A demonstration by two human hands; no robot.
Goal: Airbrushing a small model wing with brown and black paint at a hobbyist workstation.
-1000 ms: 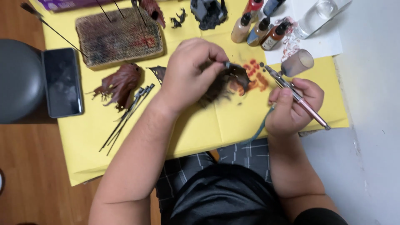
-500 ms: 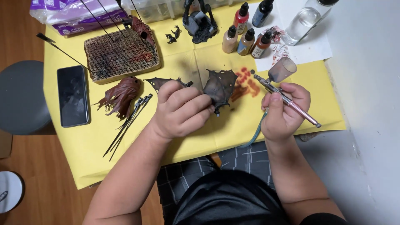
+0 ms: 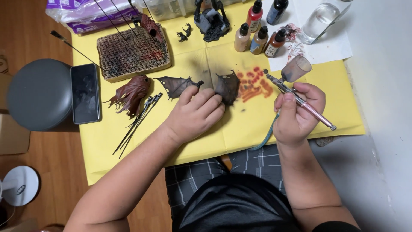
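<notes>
On the yellow sheet (image 3: 128,150), the left hand (image 3: 195,116) rests fingertips on a dark wing piece (image 3: 227,87), just left of orange paint smears (image 3: 253,83). Right of the smears, the right hand (image 3: 296,116) grips an airbrush (image 3: 296,96). Paint bottles (image 3: 257,38) stand behind them.

Yellow paper sheet (image 3: 274,129), dark brown wing piece (image 3: 227,86), pink airbrush (image 3: 300,102), orange paint streaks (image 3: 253,83)

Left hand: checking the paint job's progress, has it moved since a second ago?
Yes. The left hand came down off the orange paint smears, toward the table's near edge.
</notes>
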